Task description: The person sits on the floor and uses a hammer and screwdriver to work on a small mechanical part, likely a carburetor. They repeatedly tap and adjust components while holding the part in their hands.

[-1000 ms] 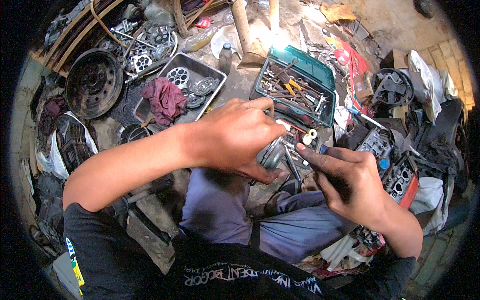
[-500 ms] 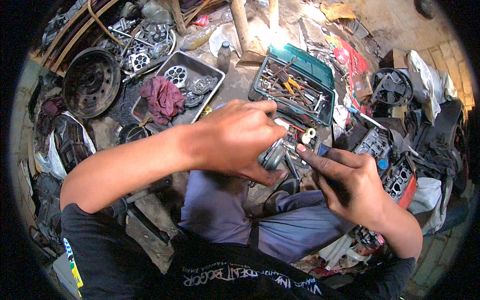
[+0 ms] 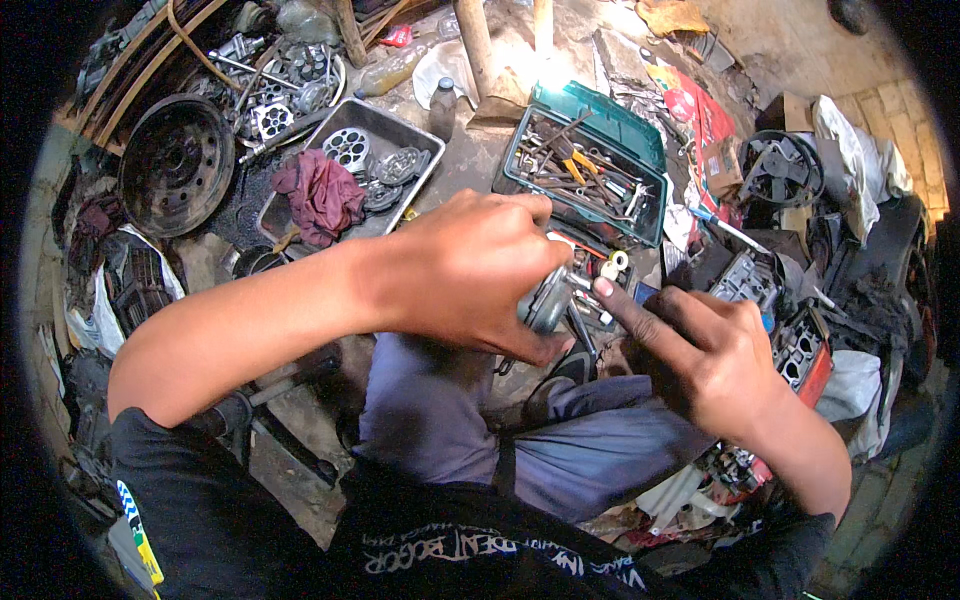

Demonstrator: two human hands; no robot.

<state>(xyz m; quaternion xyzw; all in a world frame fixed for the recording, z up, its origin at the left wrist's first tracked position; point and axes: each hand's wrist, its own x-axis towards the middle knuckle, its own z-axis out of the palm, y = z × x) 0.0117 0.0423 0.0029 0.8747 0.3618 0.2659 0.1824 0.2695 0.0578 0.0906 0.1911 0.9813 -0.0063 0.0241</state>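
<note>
My left hand [image 3: 480, 265] is closed around a rounded grey metal part [image 3: 544, 302], held above my lap. The fingers wrap over its top and the thumb runs along its lower side, so much of the part is hidden. A short bright metal stub [image 3: 578, 282] sticks out of the part toward the right. My right hand [image 3: 700, 345] has its index finger stretched out, with the fingertip at the end of this stub; whether it presses there I cannot tell. The other right fingers are bent and apart, with nothing visible in them.
Beyond my hands stands an open green toolbox [image 3: 655, 215] full of tools. To its left, a metal tray [image 3: 432, 158] holds a maroon rag [image 3: 318, 195] and round metal parts. A dark wheel rim [image 3: 178, 165] lies farther left. Engine parts [image 3: 745, 278] crowd the right side.
The metal part has turned slightly in my left hand. My right index fingertip has shifted a little upward along the stub's end. The surroundings have slid slightly left in view.
</note>
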